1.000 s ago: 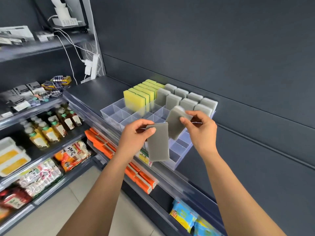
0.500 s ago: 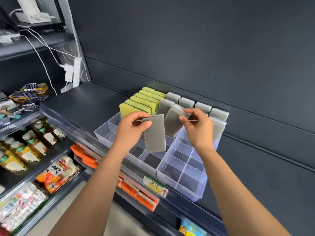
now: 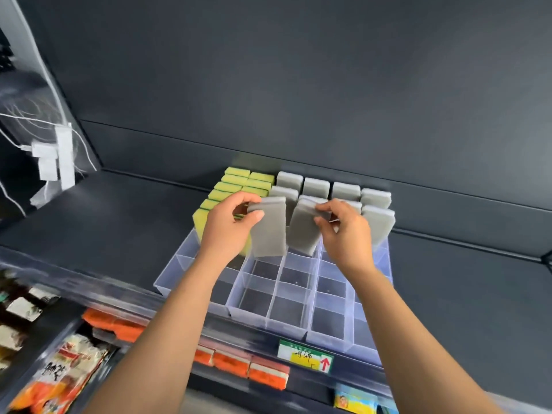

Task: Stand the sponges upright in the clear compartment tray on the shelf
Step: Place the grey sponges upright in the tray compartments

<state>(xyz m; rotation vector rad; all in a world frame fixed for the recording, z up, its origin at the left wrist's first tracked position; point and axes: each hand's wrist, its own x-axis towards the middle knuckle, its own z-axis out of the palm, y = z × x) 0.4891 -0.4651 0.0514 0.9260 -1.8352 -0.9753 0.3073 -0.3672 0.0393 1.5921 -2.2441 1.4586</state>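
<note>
Even light, motion-blurred lower left

shop, stocked shelves [image 3: 448, 279], price label [image 3: 304, 355], packaged snacks [image 3: 62, 375]

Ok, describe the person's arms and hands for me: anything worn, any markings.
The left forearm and right forearm are bare down to the picture's lower edge, with no sleeve or cuff in view. The left hand and right hand are ungloved, and no ring, watch, bracelet or marking shows.

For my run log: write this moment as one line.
left hand: grips left sponge | right hand: grips right sponge | tray: back rows filled
</note>
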